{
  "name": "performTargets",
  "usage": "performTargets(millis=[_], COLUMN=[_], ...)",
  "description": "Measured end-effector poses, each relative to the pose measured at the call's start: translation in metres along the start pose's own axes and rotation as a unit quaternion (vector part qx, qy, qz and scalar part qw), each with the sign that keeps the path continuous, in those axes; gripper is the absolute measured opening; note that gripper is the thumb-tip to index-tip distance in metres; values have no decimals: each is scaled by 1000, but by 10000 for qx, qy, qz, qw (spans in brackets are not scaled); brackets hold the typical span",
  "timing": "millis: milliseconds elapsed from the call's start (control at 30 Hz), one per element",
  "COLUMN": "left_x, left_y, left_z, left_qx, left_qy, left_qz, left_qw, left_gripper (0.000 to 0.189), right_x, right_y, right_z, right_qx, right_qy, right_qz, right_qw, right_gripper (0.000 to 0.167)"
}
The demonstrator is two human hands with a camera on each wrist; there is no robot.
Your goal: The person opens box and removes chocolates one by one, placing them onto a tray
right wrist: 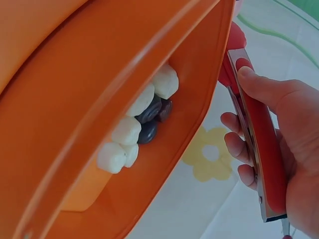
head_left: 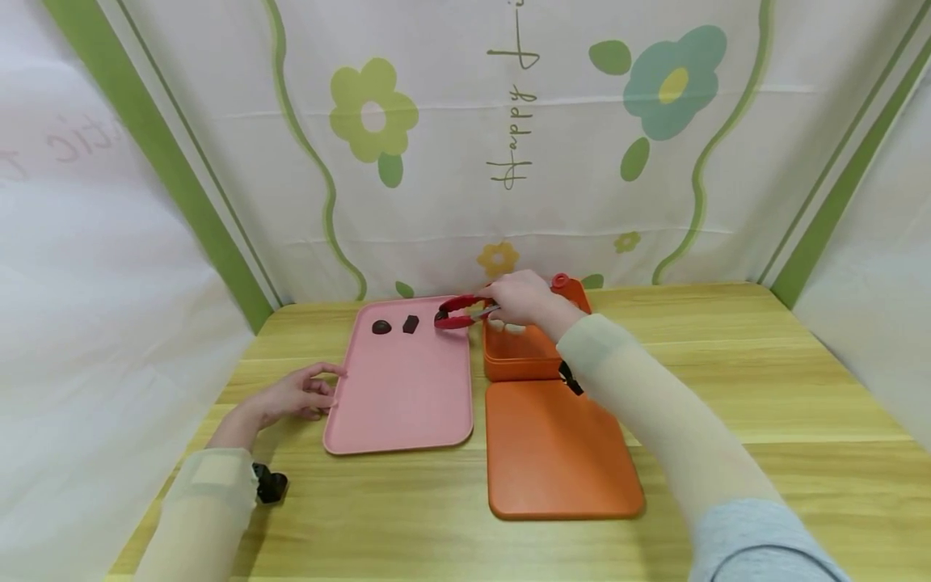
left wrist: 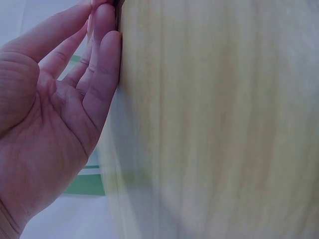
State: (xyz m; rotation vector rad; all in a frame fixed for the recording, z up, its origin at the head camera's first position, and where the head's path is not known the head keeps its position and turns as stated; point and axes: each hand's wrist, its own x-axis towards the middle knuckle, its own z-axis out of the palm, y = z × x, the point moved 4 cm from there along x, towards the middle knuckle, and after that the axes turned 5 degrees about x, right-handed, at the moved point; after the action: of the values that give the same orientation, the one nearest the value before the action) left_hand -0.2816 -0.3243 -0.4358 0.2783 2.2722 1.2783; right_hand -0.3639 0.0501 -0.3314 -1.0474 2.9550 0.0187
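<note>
My right hand (head_left: 522, 299) grips a pair of red-tipped tongs (right wrist: 264, 149) with a metal frame. Between their tips is a dark chocolate-like piece (head_left: 440, 316), over the far right part of the pink tray (head_left: 407, 396). Two more dark pieces lie on the tray: a rounded one (head_left: 381, 327) and an angular one (head_left: 410, 324). At the tray's left rim, my left hand (head_left: 291, 394) pinches the edge between thumb and fingers. Under the right forearm stands an orange box (head_left: 518, 370), holding several white pieces (right wrist: 126, 130) and a few dark pieces (right wrist: 148, 132).
A flat orange lid (head_left: 560, 453) lies on the wooden table (head_left: 364, 517) in front of the box, right of the tray. Behind the table hangs a white cloth (head_left: 451, 186) with printed flowers, and similar cloth closes off both sides.
</note>
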Motion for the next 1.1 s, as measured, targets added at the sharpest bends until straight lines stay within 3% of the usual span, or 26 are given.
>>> performTargets(millis=[500, 700, 933, 1100], left_x=[4, 4, 3, 2], left_y=[2, 3, 2, 0], left_z=[4, 4, 2, 0], left_qx=[51, 63, 64, 89], left_qy=[-14, -10, -20, -10], left_qz=[73, 78, 47, 42], left_qw=[10000, 9999, 10000, 10000], left_gripper=[57, 57, 57, 57], right_x=[4, 2, -7, -19], right_y=[2, 4, 10, 16], right_z=[8, 8, 2, -4], right_qx=[78, 156, 455, 349], right_qy=[-177, -115, 20, 183], right_qz=[316, 309, 255, 106], right_qw=[9993, 9993, 9986, 9992], right_gripper=[39, 44, 53, 52])
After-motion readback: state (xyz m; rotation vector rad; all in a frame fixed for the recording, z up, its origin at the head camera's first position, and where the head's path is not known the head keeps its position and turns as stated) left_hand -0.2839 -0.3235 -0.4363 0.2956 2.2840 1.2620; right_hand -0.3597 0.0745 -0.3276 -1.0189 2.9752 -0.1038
